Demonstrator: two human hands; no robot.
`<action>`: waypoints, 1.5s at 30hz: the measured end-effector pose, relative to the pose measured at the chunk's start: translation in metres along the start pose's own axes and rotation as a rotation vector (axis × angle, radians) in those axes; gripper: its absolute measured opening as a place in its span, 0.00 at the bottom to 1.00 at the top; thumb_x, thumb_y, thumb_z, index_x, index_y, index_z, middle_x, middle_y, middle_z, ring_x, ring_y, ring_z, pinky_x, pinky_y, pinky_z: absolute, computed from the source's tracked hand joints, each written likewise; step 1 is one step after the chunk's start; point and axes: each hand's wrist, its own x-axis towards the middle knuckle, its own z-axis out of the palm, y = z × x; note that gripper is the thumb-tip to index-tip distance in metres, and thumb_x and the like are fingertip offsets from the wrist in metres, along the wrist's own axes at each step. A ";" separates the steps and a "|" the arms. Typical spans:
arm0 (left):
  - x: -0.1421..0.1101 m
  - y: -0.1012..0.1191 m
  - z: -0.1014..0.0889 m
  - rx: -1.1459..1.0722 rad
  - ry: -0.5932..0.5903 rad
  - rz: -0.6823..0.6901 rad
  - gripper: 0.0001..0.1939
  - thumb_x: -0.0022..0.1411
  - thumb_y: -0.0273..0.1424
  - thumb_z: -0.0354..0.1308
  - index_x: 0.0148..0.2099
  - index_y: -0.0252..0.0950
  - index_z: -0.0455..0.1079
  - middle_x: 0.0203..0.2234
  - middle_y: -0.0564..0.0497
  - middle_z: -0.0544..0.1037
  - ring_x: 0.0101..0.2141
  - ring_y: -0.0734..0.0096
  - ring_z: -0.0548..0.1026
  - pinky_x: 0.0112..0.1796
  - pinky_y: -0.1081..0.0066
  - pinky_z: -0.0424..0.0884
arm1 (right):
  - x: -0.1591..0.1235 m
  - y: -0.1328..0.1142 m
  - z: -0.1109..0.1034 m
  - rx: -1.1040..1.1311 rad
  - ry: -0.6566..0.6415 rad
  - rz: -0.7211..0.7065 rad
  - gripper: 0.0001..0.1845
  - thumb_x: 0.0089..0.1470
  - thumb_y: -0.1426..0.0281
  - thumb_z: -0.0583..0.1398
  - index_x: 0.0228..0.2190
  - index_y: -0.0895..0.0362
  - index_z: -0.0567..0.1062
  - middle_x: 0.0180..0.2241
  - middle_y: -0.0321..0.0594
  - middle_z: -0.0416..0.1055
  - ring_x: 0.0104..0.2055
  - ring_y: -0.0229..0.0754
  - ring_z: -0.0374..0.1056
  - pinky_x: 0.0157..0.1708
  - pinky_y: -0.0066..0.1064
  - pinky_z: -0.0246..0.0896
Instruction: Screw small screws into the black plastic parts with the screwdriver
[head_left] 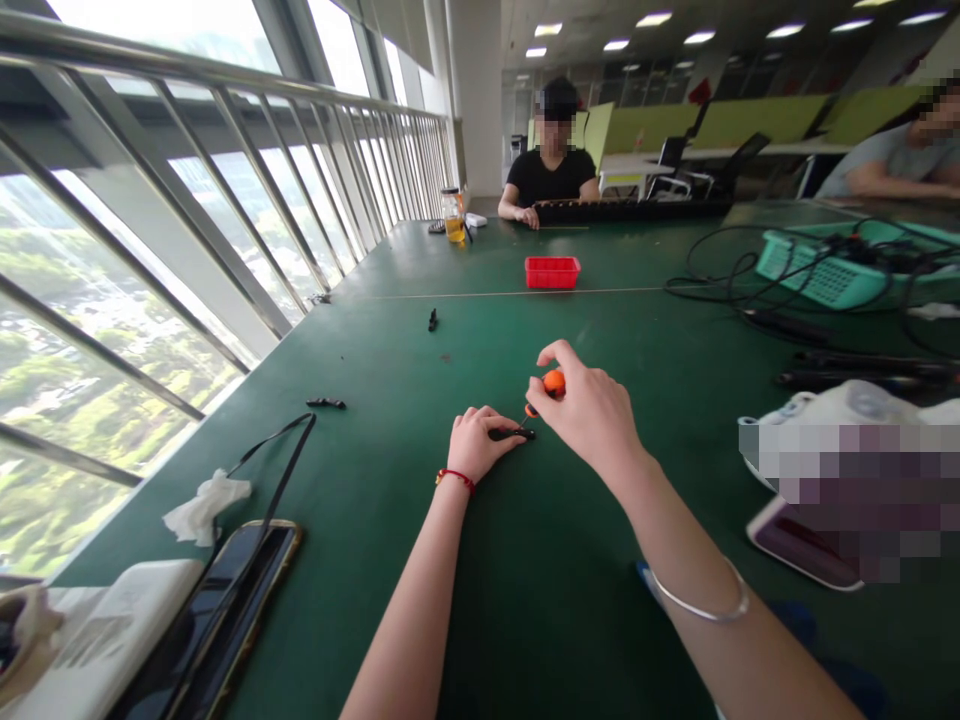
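My left hand (480, 442) rests on the green table and pinches a small black part (517, 434) flat against it. A red cord bracelet is on that wrist. Just to the right, my right hand (589, 405) is closed around an orange-handled screwdriver (554, 382). The screwdriver slants down to the left, and its thin shaft reaches the black part; whether the tip sits in a screw is too small to tell. Two similar black pieces lie apart on the table, one at the left (326, 403) and one farther back (433, 320).
A red bin (552, 272) stands farther back. At the right are a teal basket (821, 268) with tangled cables and a white bag-like item (847, 420). A phone (259, 560) and crumpled tissue (208, 507) lie at the left. A person (553, 175) sits across the table.
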 end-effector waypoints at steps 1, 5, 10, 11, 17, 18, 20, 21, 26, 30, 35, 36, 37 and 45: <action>0.000 0.000 0.000 -0.001 0.001 0.001 0.11 0.52 0.43 0.61 0.36 0.46 0.76 0.33 0.55 0.76 0.38 0.66 0.67 0.41 0.64 0.59 | -0.001 0.000 0.000 0.018 0.005 0.005 0.12 0.52 0.63 0.52 0.39 0.54 0.64 0.22 0.34 0.68 0.22 0.40 0.62 0.20 0.27 0.46; -0.002 0.002 -0.002 -0.005 0.015 -0.002 0.09 0.53 0.42 0.61 0.36 0.46 0.77 0.33 0.54 0.75 0.38 0.65 0.67 0.40 0.64 0.60 | -0.005 0.002 0.001 0.078 0.026 -0.007 0.11 0.53 0.62 0.52 0.36 0.54 0.65 0.28 0.36 0.69 0.25 0.38 0.63 0.20 0.26 0.48; -0.003 0.003 -0.002 -0.011 0.018 -0.003 0.09 0.53 0.42 0.61 0.36 0.47 0.77 0.33 0.54 0.75 0.37 0.65 0.67 0.40 0.64 0.60 | -0.009 0.000 0.003 0.085 0.055 0.160 0.20 0.58 0.54 0.45 0.33 0.52 0.70 0.23 0.38 0.69 0.24 0.41 0.64 0.19 0.26 0.43; -0.003 0.002 -0.001 -0.010 0.021 -0.005 0.09 0.53 0.42 0.61 0.36 0.46 0.77 0.33 0.54 0.75 0.37 0.65 0.67 0.40 0.64 0.60 | -0.009 -0.001 0.004 0.086 0.058 0.189 0.20 0.58 0.54 0.45 0.33 0.52 0.70 0.23 0.38 0.69 0.24 0.41 0.63 0.19 0.27 0.43; -0.002 0.001 0.000 -0.012 0.026 0.002 0.10 0.53 0.42 0.61 0.35 0.46 0.77 0.32 0.54 0.75 0.36 0.66 0.67 0.39 0.64 0.60 | -0.007 -0.004 0.011 0.179 0.152 0.144 0.10 0.52 0.62 0.54 0.35 0.54 0.67 0.29 0.38 0.69 0.27 0.40 0.64 0.22 0.26 0.49; -0.002 0.001 0.000 -0.011 0.027 0.002 0.10 0.52 0.42 0.61 0.35 0.46 0.77 0.32 0.54 0.75 0.36 0.66 0.67 0.39 0.64 0.60 | -0.007 -0.005 0.012 0.194 0.146 0.117 0.10 0.52 0.61 0.54 0.32 0.54 0.67 0.28 0.37 0.69 0.26 0.39 0.63 0.21 0.26 0.48; -0.002 0.002 -0.001 -0.006 0.028 0.000 0.10 0.52 0.42 0.61 0.35 0.46 0.77 0.32 0.54 0.75 0.36 0.65 0.67 0.39 0.64 0.60 | -0.007 -0.005 0.014 0.192 0.104 0.085 0.13 0.54 0.58 0.52 0.28 0.53 0.67 0.23 0.35 0.66 0.23 0.37 0.61 0.20 0.25 0.45; -0.002 0.003 -0.001 -0.005 0.027 -0.002 0.09 0.52 0.42 0.61 0.35 0.46 0.77 0.32 0.53 0.75 0.37 0.65 0.67 0.39 0.64 0.60 | -0.008 -0.006 0.015 0.178 0.086 0.085 0.14 0.54 0.57 0.51 0.26 0.53 0.67 0.20 0.34 0.65 0.22 0.37 0.61 0.20 0.26 0.43; -0.002 0.003 -0.001 -0.005 0.021 0.000 0.10 0.53 0.42 0.61 0.36 0.46 0.76 0.33 0.54 0.76 0.37 0.65 0.68 0.40 0.64 0.60 | -0.008 -0.005 0.011 0.096 0.063 0.118 0.07 0.53 0.63 0.52 0.29 0.52 0.67 0.19 0.33 0.64 0.21 0.39 0.61 0.19 0.26 0.42; -0.002 0.003 0.000 -0.011 0.030 0.002 0.09 0.52 0.42 0.61 0.35 0.45 0.77 0.32 0.54 0.76 0.36 0.66 0.68 0.40 0.64 0.60 | -0.008 -0.005 0.011 0.103 0.090 0.125 0.10 0.49 0.65 0.55 0.36 0.53 0.65 0.24 0.34 0.66 0.24 0.39 0.62 0.20 0.26 0.46; -0.002 0.002 0.000 -0.008 0.039 0.003 0.09 0.52 0.42 0.61 0.35 0.45 0.77 0.31 0.54 0.76 0.36 0.65 0.67 0.39 0.64 0.60 | -0.008 -0.005 0.016 0.177 0.130 0.052 0.13 0.53 0.57 0.53 0.34 0.52 0.69 0.30 0.36 0.68 0.27 0.38 0.63 0.22 0.26 0.49; -0.002 0.002 0.000 -0.011 0.040 0.005 0.09 0.53 0.42 0.61 0.35 0.45 0.77 0.31 0.54 0.76 0.36 0.65 0.67 0.39 0.64 0.60 | -0.008 -0.004 0.017 0.180 0.134 0.044 0.15 0.55 0.56 0.52 0.34 0.52 0.70 0.30 0.36 0.68 0.28 0.38 0.63 0.22 0.26 0.49; -0.002 0.002 0.001 -0.013 0.040 0.006 0.09 0.53 0.42 0.61 0.35 0.45 0.77 0.32 0.54 0.76 0.36 0.66 0.67 0.40 0.64 0.60 | -0.008 -0.004 0.017 0.177 0.139 0.037 0.15 0.56 0.57 0.50 0.34 0.52 0.70 0.31 0.37 0.68 0.28 0.38 0.63 0.23 0.26 0.50; -0.003 0.004 0.001 -0.003 0.031 -0.006 0.09 0.53 0.41 0.61 0.35 0.45 0.77 0.31 0.54 0.75 0.36 0.66 0.67 0.39 0.64 0.60 | -0.008 -0.006 0.014 0.173 0.047 0.077 0.17 0.54 0.59 0.50 0.39 0.54 0.70 0.33 0.40 0.68 0.29 0.41 0.64 0.25 0.28 0.52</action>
